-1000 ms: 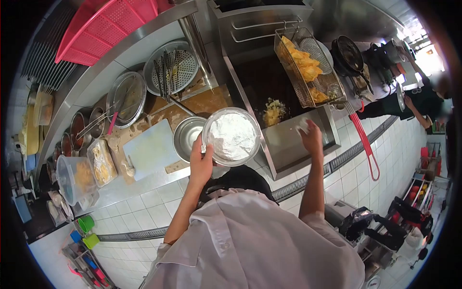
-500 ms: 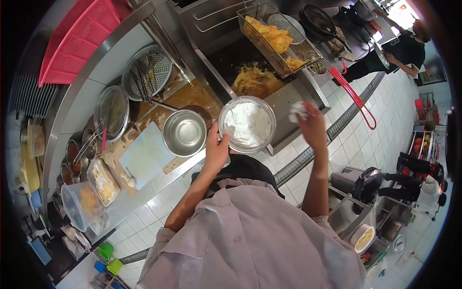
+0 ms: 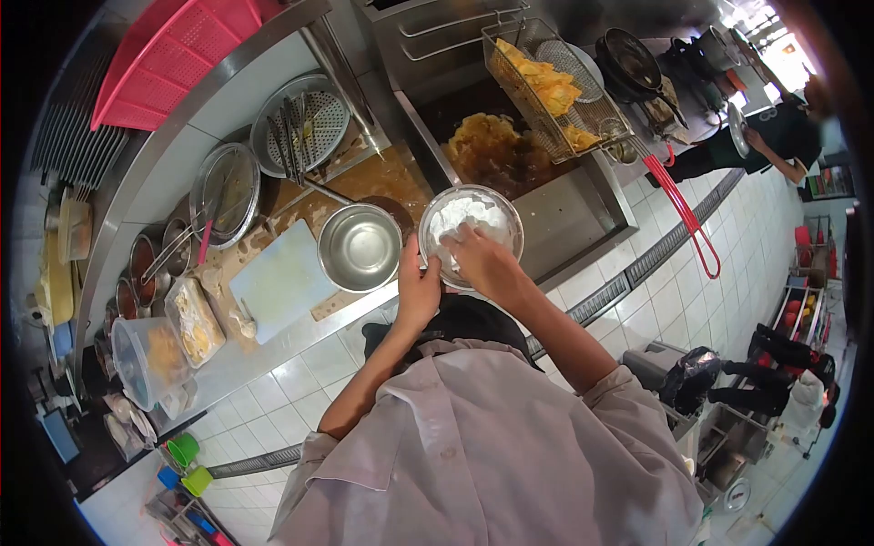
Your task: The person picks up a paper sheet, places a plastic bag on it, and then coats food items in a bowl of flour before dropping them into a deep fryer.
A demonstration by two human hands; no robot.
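1. Left hand [image 3: 419, 289]: clamped on the near-left side of the bowl [image 3: 520, 241], thumb close to the rim.
2. Right hand [image 3: 481, 259]: reaches over the near-right rim, fingertips in the white powder [image 3: 462, 215]. Whether the fingers are closed on anything cannot be told.
3. Bowl position: held between the right front corner of the work surface [image 3: 241, 371] and the left front corner of the fryer [image 3: 575, 247].
4. Steel pot [image 3: 360, 247]: at the front edge of the surface, near its right front corner; handle directed toward the back edge.
5. Cutting board [image 3: 284, 284]: along the front edge, left of the pot.
6. Plastic tub [image 3: 137, 369]: near the left front corner of the surface.
7. Golden mass [image 3: 481, 146]: in the dark oil [image 3: 537, 173], near the fryer's left edge.
8. Wire basket [image 3: 596, 121]: above the fryer's right side, containing golden pieces [image 3: 543, 80]; red handle [image 3: 675, 205] projecting past the right edge.
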